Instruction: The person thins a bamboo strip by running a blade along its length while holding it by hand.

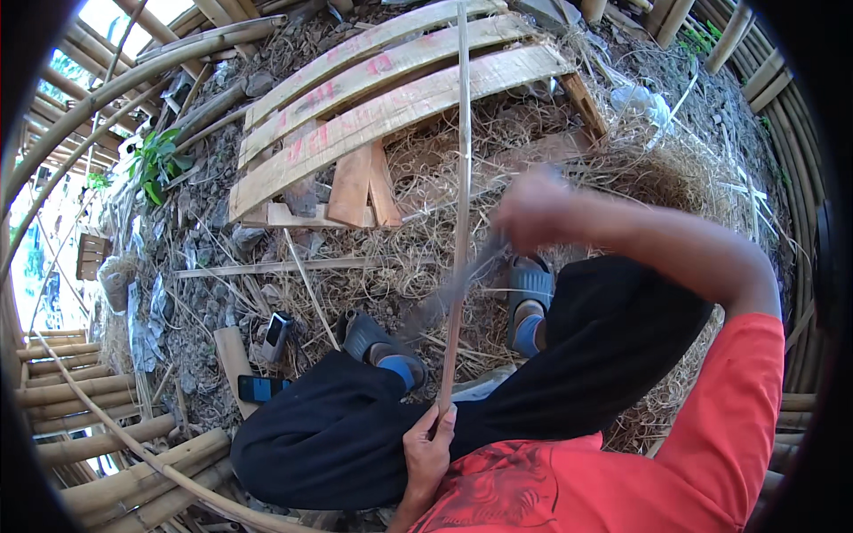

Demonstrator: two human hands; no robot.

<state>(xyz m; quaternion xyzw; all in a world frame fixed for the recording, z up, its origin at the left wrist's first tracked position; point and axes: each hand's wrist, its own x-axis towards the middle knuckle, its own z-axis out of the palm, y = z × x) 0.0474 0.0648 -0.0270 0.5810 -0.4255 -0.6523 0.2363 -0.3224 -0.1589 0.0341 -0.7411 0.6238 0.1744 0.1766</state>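
Note:
A long, narrow bamboo strip (pixel 463 160) stands nearly upright in the middle of the view, its lower end pinched between the thumb and fingers of my left hand (pixel 428 449) near my lap. My right hand (pixel 536 211), smeared by motion, is closed in a fist to the right of the strip. From it a long grey knife (pixel 435 306) slants down to the left, its blurred blade crossing the strip. Whether the edge touches the strip, I cannot tell. Pale curled shavings (pixel 391 253) lie thickly on the ground around my feet.
Ahead stands a low bench of wooden slats (pixel 382 98) with pink marks. To the left lie a phone (pixel 259 388), a small boxy device (pixel 276 338) and a flat wooden piece (pixel 233 364). Bamboo poles (pixel 89 391) line the left side; a bamboo wall (pixel 795 178) rises at right.

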